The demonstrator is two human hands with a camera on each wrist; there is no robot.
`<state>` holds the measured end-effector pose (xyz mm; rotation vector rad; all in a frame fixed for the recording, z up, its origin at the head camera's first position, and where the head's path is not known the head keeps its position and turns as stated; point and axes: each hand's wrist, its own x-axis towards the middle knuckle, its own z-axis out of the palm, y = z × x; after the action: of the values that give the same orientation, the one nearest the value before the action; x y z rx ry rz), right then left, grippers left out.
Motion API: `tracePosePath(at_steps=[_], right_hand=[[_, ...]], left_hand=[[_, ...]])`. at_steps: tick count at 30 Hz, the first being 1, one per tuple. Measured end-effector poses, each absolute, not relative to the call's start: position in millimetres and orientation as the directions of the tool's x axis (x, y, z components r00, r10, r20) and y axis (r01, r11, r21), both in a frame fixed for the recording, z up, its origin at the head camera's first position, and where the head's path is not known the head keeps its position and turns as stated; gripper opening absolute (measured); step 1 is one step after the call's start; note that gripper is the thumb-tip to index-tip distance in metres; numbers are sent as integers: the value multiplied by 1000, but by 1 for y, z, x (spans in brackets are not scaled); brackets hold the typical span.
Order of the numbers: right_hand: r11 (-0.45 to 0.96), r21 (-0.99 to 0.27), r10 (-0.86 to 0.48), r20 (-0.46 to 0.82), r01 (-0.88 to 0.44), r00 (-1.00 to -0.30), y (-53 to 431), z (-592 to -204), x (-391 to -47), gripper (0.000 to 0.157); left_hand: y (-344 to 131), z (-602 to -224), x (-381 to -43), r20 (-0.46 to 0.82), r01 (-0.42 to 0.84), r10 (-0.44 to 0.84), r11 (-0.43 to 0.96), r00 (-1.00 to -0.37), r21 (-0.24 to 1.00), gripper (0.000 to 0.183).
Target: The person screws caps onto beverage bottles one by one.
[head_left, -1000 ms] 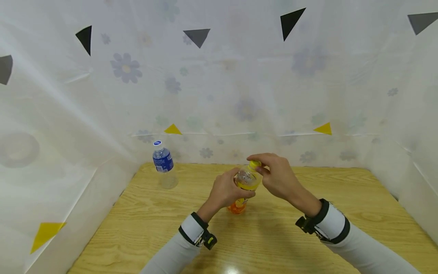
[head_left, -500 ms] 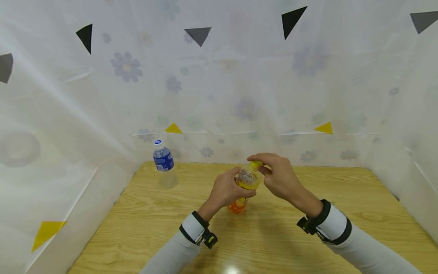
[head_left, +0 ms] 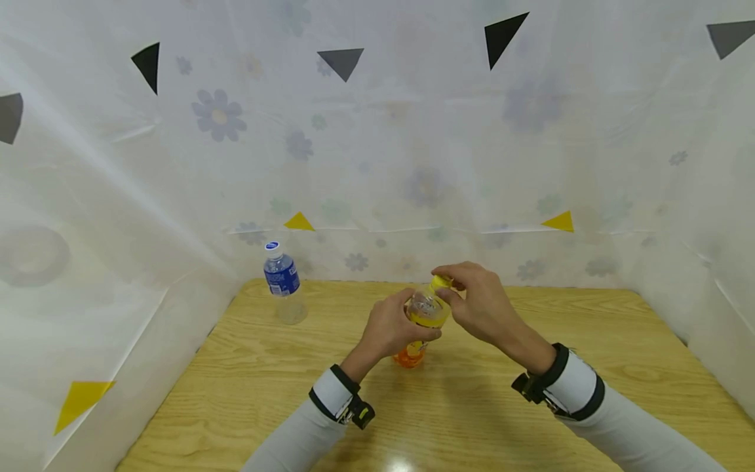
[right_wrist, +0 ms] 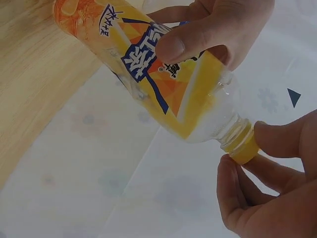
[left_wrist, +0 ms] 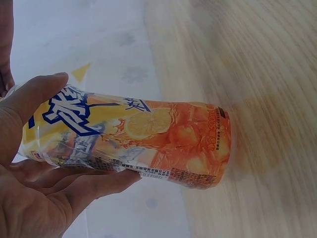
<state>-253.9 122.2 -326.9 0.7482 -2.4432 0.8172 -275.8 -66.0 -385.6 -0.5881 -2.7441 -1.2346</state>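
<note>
A clear plastic drink bottle [head_left: 429,307] stands near the middle of the table, its label [left_wrist: 148,131] yellow and orange with a lemon slice. My left hand [head_left: 389,328] grips the bottle's upper body, thumb on one side and fingers round the other. At the top, my right hand [head_left: 483,305] pinches the yellow cap [right_wrist: 242,148] between thumb and fingers. The cap sits at the mouth of the neck, and some bare neck thread shows below it in the right wrist view. The bottle's base [left_wrist: 213,146] is close over the tabletop.
A second bottle [head_left: 281,278], clear with a blue label and white cap, stands upright at the table's back left. The wood-grain table [head_left: 248,393] meets a pale flowered sheet [head_left: 377,151] at the back and along both sides.
The right fingers and thumb have shifted round the yellow cap, the thumb now farther forward on it. The left hand and the bottle stay about where they were.
</note>
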Motion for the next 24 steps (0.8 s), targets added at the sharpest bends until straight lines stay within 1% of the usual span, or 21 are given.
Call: tracePosePath(at_steps=[5,9,13,15,17,21,23,24], right_hand=[[708,-420,-293,557,-567,-778,120,-326,-256,23],[704,-433,-277,564,-563,-778,119,-327,-257,22],[702,-441,-269,563,-559,-782,118,-327,-257,23],[706,-447,-267,550,-549,-791,118,-327,-257,25],[721,-453,-266,518,-525,-813,118,-327,-256,34],[751,-470,-264,431,-464,-863,118,-325,-254,64],[753,-475,-270,410,-456,-871,119,-325,-253,72],[748,-476,-278,408,-463,-869,119,-325,-253,73]], left_hand=[[-66,-386,-275,206,356,304,610,-930,708,61],[-66,-386,-276,193,343,298,620,-935,706,63],[-66,-385,-276,194,346,302,616,-933,708,62],[-67,-385,-276,196,349,305,611,-932,710,61],[-67,-384,-276,197,350,306,609,-932,712,61],[-68,-384,-276,187,341,304,608,-934,717,62],[-67,-383,-275,177,332,301,609,-937,720,64],[-67,-383,-275,175,330,301,608,-937,722,64]])
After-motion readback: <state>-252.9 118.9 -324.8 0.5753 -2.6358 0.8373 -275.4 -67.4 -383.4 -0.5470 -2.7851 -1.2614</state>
